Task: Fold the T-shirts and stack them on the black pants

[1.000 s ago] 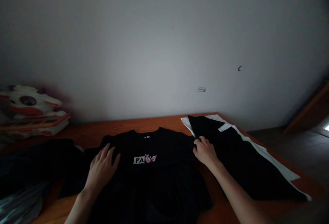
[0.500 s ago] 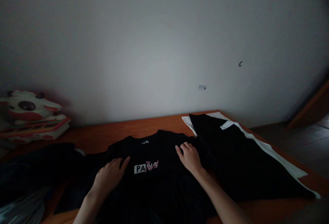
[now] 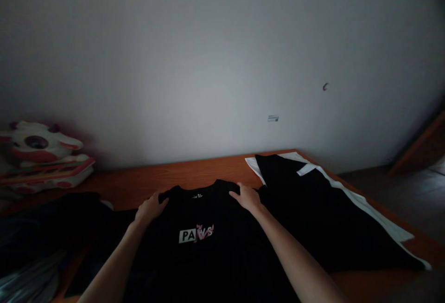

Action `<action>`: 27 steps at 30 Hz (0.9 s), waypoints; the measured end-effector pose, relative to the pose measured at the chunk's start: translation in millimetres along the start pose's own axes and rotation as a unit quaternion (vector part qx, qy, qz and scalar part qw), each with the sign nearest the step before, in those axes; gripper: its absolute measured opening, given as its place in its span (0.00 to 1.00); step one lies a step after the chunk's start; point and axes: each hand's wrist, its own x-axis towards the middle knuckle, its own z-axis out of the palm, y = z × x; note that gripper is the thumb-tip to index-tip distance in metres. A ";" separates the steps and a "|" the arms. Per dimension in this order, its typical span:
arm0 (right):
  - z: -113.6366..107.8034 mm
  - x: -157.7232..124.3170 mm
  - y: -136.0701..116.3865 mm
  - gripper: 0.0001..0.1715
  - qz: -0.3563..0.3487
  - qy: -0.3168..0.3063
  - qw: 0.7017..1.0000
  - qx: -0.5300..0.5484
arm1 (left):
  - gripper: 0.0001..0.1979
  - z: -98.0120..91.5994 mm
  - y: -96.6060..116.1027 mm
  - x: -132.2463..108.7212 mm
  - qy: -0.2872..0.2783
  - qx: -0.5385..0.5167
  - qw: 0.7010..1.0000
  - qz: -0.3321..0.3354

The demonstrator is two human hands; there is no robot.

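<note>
A black T-shirt [image 3: 198, 266] lies spread in front of me, its neckline toward the wall. Across its chest is a white "PAWS" print [image 3: 187, 235] with a pink figure over it. My left hand [image 3: 150, 209] is at the shirt's left shoulder, thumb on top and fingers curled over the edge. At the opposite shoulder, my right hand [image 3: 247, 197] has its thumb on the cloth and its fingers at the upper edge. Both hands seem to grip the fabric, though the fingertips are partly hidden.
Right of the shirt, another black garment [image 3: 333, 215] lies over a white one [image 3: 392, 226] on the wooden surface [image 3: 139, 177]. Dark clothes [image 3: 69, 219] and a grey garment [image 3: 31, 280] are heaped at left. A cow-shaped toy keyboard [image 3: 45, 157] stands behind them. A wall [image 3: 208, 61] borders the back.
Both hands have moved up from the chest area to the shirt's shoulders. The neckline and print have shifted slightly toward me, and the sleeves lie differently.
</note>
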 end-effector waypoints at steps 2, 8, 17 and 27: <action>3.6 4.8 -1.6 0.22 0.000 0.004 1.000 0.028 | 0.17 -1.6 1.6 1.9 0.001 -0.028 1.000 0.001; 3.5 5.0 -4.4 0.09 -0.026 0.078 0.989 0.127 | 0.18 -14.4 3.0 -21.7 0.063 -0.130 0.989 0.021; -31.4 -48.7 51.7 0.18 -0.159 0.109 0.972 0.132 | 0.09 -30.0 -49.7 -95.8 -0.023 -0.097 0.978 0.182; -33.3 -64.6 16.6 0.39 0.005 -0.080 0.989 0.126 | 0.32 -47.9 -37.6 -102.5 -0.064 0.091 0.986 0.123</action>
